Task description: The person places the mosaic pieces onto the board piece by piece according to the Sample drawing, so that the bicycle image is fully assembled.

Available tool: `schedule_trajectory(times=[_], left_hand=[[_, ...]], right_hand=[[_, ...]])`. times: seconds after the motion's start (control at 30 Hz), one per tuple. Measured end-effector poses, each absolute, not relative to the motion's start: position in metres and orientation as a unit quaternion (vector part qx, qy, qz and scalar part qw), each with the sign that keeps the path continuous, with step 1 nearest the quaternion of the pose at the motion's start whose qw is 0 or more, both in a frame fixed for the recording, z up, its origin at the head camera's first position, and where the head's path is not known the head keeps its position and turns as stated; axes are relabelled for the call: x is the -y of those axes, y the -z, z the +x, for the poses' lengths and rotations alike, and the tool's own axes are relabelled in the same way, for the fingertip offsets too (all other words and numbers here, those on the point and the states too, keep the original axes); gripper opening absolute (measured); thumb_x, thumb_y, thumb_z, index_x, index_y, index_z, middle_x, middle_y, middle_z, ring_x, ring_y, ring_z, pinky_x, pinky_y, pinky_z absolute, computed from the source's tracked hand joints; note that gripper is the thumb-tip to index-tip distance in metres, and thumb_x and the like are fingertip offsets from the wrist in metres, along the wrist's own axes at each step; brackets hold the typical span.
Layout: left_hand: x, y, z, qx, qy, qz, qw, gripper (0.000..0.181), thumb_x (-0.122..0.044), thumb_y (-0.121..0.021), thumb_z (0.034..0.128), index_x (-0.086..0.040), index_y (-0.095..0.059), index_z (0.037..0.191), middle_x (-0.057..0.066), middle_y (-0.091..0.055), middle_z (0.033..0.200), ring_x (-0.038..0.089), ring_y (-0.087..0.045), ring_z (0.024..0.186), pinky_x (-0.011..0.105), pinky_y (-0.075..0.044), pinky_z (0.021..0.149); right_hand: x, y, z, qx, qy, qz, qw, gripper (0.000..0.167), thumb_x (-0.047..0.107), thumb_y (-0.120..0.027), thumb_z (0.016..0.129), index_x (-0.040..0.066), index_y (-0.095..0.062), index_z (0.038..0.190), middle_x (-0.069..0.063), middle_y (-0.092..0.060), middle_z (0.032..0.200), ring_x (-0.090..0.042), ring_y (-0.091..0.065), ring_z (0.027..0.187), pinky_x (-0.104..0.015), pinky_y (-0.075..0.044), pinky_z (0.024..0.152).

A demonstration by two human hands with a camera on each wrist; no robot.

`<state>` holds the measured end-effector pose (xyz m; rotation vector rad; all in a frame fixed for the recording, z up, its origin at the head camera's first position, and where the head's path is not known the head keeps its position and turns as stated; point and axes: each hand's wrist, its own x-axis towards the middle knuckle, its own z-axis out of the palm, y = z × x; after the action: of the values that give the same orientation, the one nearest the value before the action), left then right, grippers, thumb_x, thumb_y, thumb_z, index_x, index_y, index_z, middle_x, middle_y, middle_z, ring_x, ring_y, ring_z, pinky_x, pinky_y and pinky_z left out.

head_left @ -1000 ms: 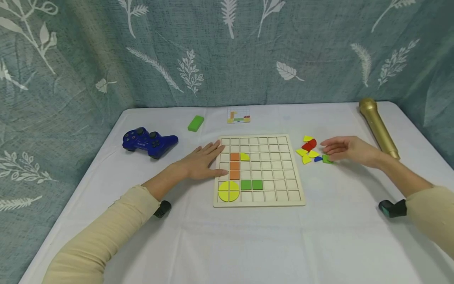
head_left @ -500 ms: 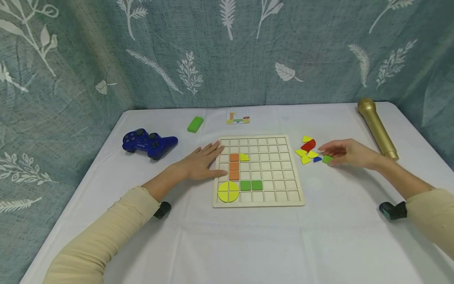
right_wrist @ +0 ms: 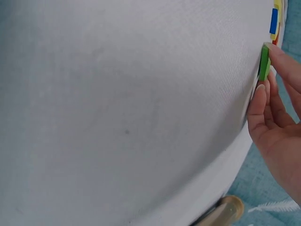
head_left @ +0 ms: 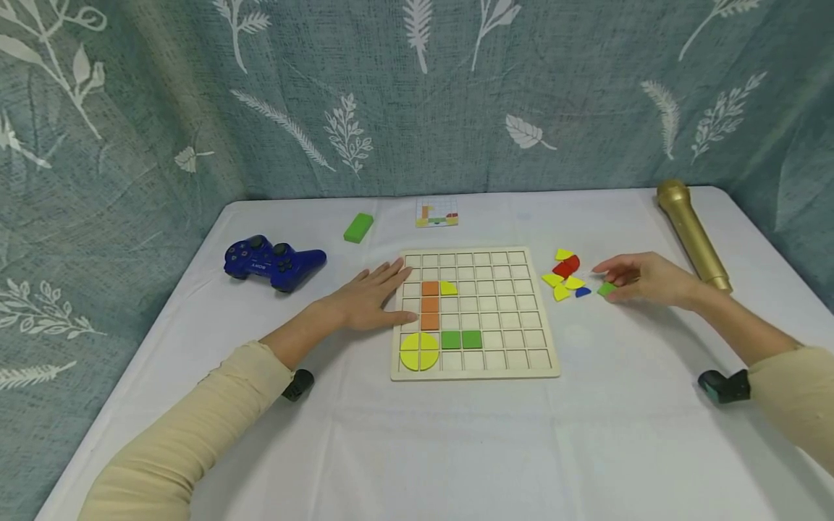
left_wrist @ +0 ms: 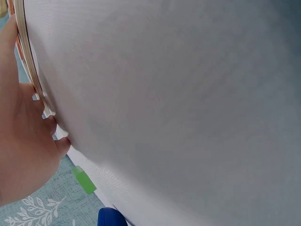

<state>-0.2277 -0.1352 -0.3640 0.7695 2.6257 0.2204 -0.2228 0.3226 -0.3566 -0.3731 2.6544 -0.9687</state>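
While the R hand (head_left: 641,281) pinches a green square (head_left: 607,289) btwn thumb & fingers, the L hand (head_left: 371,298) rests, fingers straight & spread, on the board's (head_left: 511,320) L edge. Prob. abt half done: orange column (head_left: 430,305), yellow circle (head_left: 428,357), yellow qtr (head_left: 448,289) & 2 placed greens (head_left: 451,339) in; yellow pcs (head_left: 574,283), red pcs (head_left: 565,269) & blue pc (head_left: 583,292) lie off it. Vs. 0.5 s ago, green square's slightly farther from blue pc.

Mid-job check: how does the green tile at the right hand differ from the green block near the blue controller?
The green tile is small and thin; the green block is clearly larger and thicker. The tile is at the fingertips of the right hand, while the block lies untouched on the table. Both are green and off the board.
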Motion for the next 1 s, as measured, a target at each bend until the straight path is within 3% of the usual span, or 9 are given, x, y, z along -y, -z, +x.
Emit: schedule_trajectory(times=[0.2,0.4,0.57,0.73,0.9,1.0], left_hand=[[0.135,0.363,-0.226,-0.937,-0.083,0.276,0.199,0.092,-0.066,-0.044,0.0906,-0.014,-0.004,0.155,0.006,0.005,0.159,0.027,0.002,0.144,0.048,-0.001,0.114],[0.135,0.366,-0.227,-0.938,-0.078,0.274,0.200,0.091,-0.066,-0.043,0.0909,-0.015,-0.003,0.155,0.004,0.006,0.159,0.025,0.003,0.144,0.047,-0.001,0.114],[0.135,0.366,-0.228,-0.937,-0.078,0.274,0.202,0.091,-0.067,-0.043,0.0908,-0.015,-0.003,0.155,0.004,0.006,0.159,0.025,0.003,0.144,0.047,-0.001,0.114],[0.136,0.366,-0.229,-0.936,-0.080,0.275,0.202,0.091,-0.066,-0.043,0.0911,-0.015,-0.002,0.155,0.004,0.006,0.159,0.026,0.003,0.144,0.049,-0.002,0.114],[0.136,0.367,-0.230,-0.936,-0.074,0.278,0.202,0.091,-0.066,-0.043,0.0911,-0.016,-0.001,0.155,0.004,0.008,0.158,0.027,0.003,0.144,0.048,-0.002,0.114],[0.136,0.367,-0.230,-0.936,-0.074,0.280,0.200,0.091,-0.066,-0.043,0.0910,-0.016,-0.001,0.155,0.005,0.008,0.158,0.027,0.003,0.144,0.049,-0.002,0.113]], right_hand=[[-0.326,0.356,-0.222,-0.926,0.328,-0.119,0.148,0.041,0.006,-0.073,0.085,-0.005,-0.059,0.122,-0.010,-0.055,0.093,-0.021,-0.048,0.079,-0.023,-0.043,0.063],[-0.329,0.355,-0.222,-0.933,0.315,-0.090,0.149,0.036,0.012,-0.070,0.088,-0.004,-0.061,0.120,-0.011,-0.057,0.095,-0.023,-0.047,0.080,-0.025,-0.041,0.060],[-0.331,0.349,-0.221,-0.937,0.311,-0.042,0.154,0.037,0.020,-0.064,0.093,-0.003,-0.061,0.121,-0.013,-0.062,0.102,-0.025,-0.052,0.083,-0.028,-0.047,0.065],[-0.329,0.341,-0.218,-0.921,0.346,-0.014,0.177,0.049,0.032,-0.064,0.093,-0.002,-0.056,0.128,-0.009,-0.064,0.102,-0.020,-0.059,0.087,-0.026,-0.052,0.072],[-0.319,0.336,-0.212,-0.899,0.388,-0.012,0.203,0.051,0.031,-0.063,0.094,-0.002,-0.053,0.132,-0.013,-0.063,0.114,-0.018,-0.061,0.092,-0.026,-0.053,0.078],[-0.309,0.336,-0.208,-0.892,0.396,-0.003,0.216,0.049,0.029,-0.063,0.094,-0.001,-0.054,0.131,-0.011,-0.066,0.112,-0.019,-0.061,0.092,-0.028,-0.053,0.079]])
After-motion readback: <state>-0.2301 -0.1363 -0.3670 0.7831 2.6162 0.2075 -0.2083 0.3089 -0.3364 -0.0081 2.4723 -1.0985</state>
